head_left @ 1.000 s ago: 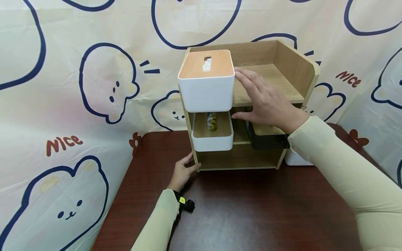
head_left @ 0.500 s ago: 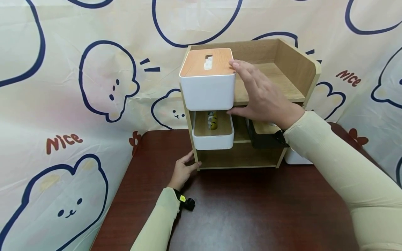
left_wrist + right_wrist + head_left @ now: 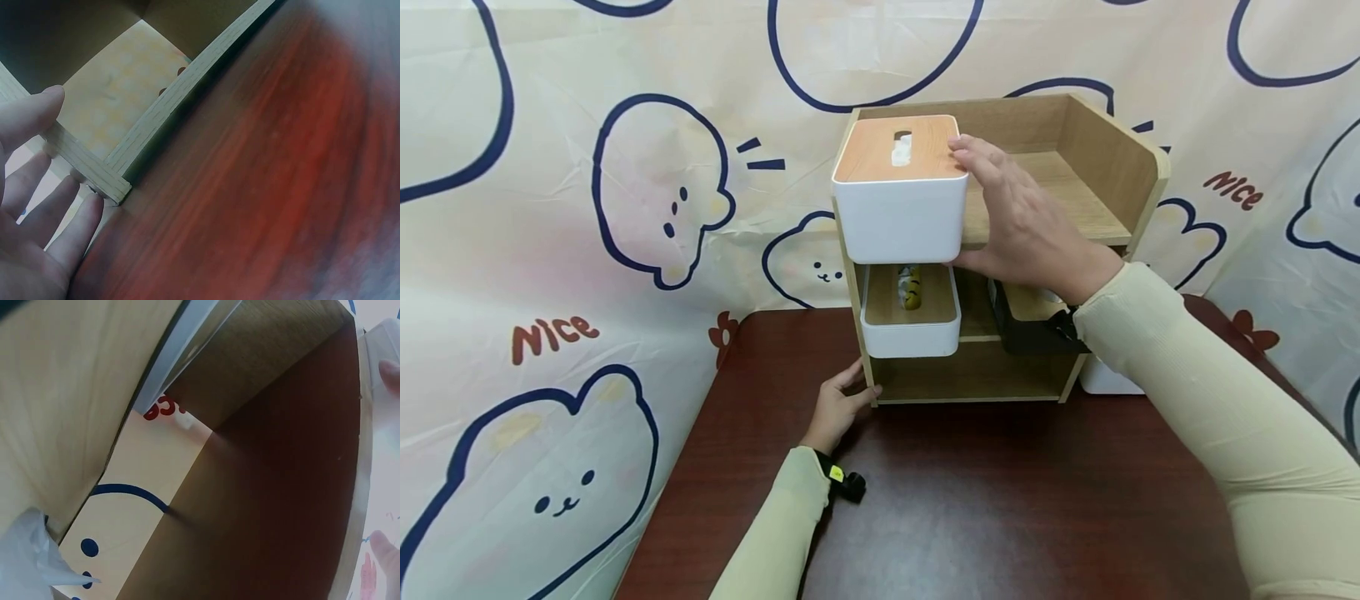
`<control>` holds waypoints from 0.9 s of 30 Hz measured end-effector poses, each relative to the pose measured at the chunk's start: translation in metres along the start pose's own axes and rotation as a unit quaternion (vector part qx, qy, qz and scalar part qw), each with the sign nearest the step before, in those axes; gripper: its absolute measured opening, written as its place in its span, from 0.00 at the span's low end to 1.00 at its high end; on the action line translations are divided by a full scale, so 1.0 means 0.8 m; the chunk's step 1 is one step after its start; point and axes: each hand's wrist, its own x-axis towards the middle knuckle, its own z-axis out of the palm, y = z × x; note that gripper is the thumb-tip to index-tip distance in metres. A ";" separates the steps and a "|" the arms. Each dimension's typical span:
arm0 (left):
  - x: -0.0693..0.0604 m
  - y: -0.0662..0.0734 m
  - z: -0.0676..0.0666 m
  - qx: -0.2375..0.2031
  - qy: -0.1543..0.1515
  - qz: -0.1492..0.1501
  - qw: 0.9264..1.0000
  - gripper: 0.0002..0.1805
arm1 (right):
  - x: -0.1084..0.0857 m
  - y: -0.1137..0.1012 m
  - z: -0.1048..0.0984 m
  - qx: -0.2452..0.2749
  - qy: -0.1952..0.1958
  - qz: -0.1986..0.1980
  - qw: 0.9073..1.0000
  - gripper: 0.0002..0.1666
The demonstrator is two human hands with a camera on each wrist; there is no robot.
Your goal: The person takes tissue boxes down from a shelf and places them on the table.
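Note:
A white tissue box [image 3: 901,221] with a wood-look lid stands on the upper left of a wooden desk shelf [image 3: 1097,187], its front protruding. My right hand [image 3: 1033,225] grips its right side, fingertips on the lid's edge and thumb at the lower edge, partly hidden. In the right wrist view, the fingertips [image 3: 391,375] show against the white box wall [image 3: 378,350]. At the shelf's lower left corner my left hand [image 3: 837,412] pinches the side panel [image 3: 84,156], thumb inside and fingers outside.
Below the tissue box, a white tray [image 3: 910,340] holds a small yellow patterned item [image 3: 909,287]. A black box [image 3: 1037,333] with a wood-look lid occupies the middle level's right. Another white container [image 3: 1108,379] stands right of the shelf on the dark table [image 3: 1000,500].
My right fingers have moved from the box's side up onto the lid edge, and the thumb has slid left to its lower corner. The left hand keeps its place.

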 end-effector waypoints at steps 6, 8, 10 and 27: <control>-0.001 -0.003 0.001 0.002 0.009 0.018 1.000 0.35 | 0.000 0.002 0.002 0.006 0.006 -0.004 1.000 0.60; -0.002 -0.003 0.001 0.005 0.011 0.020 1.000 0.35 | 0.000 0.003 0.002 0.007 0.006 -0.007 1.000 0.61; -0.001 -0.003 0.000 0.005 0.011 0.021 1.000 0.35 | 0.001 0.004 0.002 0.006 0.004 -0.010 1.000 0.63; -0.001 -0.001 0.000 0.008 0.009 0.010 1.000 0.35 | 0.004 0.009 0.000 0.001 -0.004 -0.036 0.999 0.61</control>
